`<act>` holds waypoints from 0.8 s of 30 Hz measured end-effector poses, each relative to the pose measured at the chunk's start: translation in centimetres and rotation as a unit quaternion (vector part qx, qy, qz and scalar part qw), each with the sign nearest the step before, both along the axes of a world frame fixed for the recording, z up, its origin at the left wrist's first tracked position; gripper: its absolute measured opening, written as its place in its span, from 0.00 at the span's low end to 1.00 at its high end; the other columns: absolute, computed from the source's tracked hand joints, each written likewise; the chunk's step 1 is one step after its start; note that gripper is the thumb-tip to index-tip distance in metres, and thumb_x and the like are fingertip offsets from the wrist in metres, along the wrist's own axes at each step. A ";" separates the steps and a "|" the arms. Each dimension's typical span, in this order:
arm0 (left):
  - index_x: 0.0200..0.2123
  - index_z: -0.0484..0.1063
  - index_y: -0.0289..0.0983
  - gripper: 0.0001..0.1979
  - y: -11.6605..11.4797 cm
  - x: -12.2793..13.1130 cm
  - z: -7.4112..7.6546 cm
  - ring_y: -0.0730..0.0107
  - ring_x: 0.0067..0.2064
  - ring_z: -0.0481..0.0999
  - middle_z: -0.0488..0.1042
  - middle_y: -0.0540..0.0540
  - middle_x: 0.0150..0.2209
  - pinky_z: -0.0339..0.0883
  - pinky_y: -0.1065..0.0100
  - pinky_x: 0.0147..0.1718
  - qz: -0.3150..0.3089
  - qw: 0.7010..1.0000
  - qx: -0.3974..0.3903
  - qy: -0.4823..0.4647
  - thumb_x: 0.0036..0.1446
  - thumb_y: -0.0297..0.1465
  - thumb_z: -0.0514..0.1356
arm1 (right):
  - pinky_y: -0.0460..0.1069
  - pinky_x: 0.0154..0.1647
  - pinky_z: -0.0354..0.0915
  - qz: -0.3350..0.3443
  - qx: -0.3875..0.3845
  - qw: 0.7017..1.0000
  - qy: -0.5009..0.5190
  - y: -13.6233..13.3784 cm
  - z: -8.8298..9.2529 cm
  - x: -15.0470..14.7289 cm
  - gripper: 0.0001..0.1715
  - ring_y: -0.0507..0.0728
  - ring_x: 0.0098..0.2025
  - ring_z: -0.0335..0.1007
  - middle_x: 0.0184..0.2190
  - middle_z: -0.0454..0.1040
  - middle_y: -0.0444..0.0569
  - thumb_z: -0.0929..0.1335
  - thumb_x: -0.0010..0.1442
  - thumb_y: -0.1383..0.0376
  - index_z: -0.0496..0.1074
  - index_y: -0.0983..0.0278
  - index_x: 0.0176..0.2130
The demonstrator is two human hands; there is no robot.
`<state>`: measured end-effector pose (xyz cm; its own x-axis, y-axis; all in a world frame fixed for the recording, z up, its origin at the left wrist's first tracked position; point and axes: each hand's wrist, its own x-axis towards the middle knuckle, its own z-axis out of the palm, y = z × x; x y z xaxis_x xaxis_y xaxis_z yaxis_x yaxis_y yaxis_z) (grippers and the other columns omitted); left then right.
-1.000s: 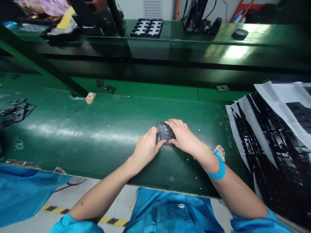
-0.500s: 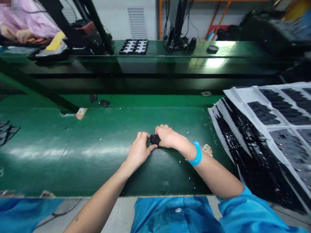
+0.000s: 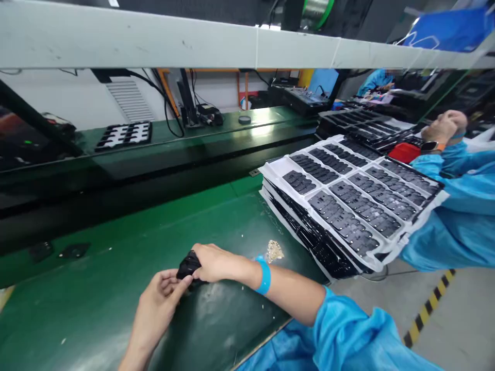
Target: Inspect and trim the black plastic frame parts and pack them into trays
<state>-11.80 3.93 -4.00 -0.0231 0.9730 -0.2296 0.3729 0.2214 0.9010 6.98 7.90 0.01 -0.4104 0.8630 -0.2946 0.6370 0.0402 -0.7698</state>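
Observation:
A small stack of black plastic parts (image 3: 188,266) is squeezed between both my hands, low over the green table (image 3: 96,288). My right hand (image 3: 212,262) wraps over its top, fingers closed; a blue band circles that wrist. Fingers of my left hand (image 3: 158,304) pinch the stack's near edge from below left.
A tall pile of white sheets carrying rows of black parts (image 3: 348,206) lies at the right end of the table. A little heap of pale scraps (image 3: 274,250) lies between it and my hands. A co-worker in blue (image 3: 456,196) sits at far right. A black tray (image 3: 124,135) rests on the far shelf.
My view has swung up and to the right, bringing the sheet pile and the co-worker in. Both hands have kept hold of the black parts, now gathered into a tighter bunch.

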 end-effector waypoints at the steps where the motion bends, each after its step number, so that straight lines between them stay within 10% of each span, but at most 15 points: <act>1: 0.39 0.73 0.37 0.36 -0.1 0.4 0.6 0.58 0.32 0.80 0.79 0.46 0.30 0.74 0.63 0.31 -0.007 1.000 -0.003 -0.018 0.39 0.60 0.74 | 0.53 0.43 0.73 -0.025 -0.002 0.999 0.032 -0.5 -0.4 0.6 0.21 0.69 0.50 0.81 0.45 0.83 0.56 0.77 0.53 0.69 0.74 0.65 0.47; 6: 0.32 0.77 0.37 0.31 0.8 3.2 3.6 0.64 0.29 0.75 0.77 0.48 0.28 0.72 0.65 0.32 -0.035 0.998 0.028 -0.038 0.43 0.59 0.73 | 0.49 0.41 0.73 -0.146 -0.054 0.960 0.231 -3.0 -2.6 3.5 0.11 0.60 0.43 0.79 0.37 0.80 0.46 0.74 0.63 0.61 0.73 0.64 0.42; 12: 0.33 0.80 0.37 0.29 3.0 7.1 7.0 0.64 0.26 0.73 0.79 0.46 0.27 0.71 0.64 0.30 -0.117 0.993 0.004 0.002 0.45 0.57 0.71 | 0.57 0.38 0.78 -0.234 -0.146 0.854 0.441 -5.1 -3.7 6.3 0.38 0.61 0.36 0.82 0.34 0.79 0.48 0.72 0.58 0.35 0.70 0.64 0.47; 18: 0.39 0.82 0.34 0.28 7.5 11.0 10.6 0.66 0.28 0.74 0.83 0.42 0.34 0.68 0.67 0.27 -0.167 0.986 0.019 0.005 0.47 0.53 0.72 | 0.59 0.42 0.79 -0.305 -0.160 0.775 0.530 -6.3 -3.1 9.8 0.45 0.62 0.36 0.85 0.33 0.80 0.49 0.77 0.49 0.32 0.70 0.64 0.46; 24: 0.36 0.79 0.34 0.19 16.8 23.1 16.1 0.70 0.30 0.76 0.80 0.47 0.29 0.69 0.69 0.32 -0.363 0.925 0.109 -0.040 0.48 0.42 0.76 | 0.55 0.40 0.78 -0.336 -0.175 0.712 0.591 -8.4 -2.9 12.2 0.35 0.62 0.39 0.86 0.35 0.82 0.51 0.81 0.54 0.42 0.72 0.65 0.44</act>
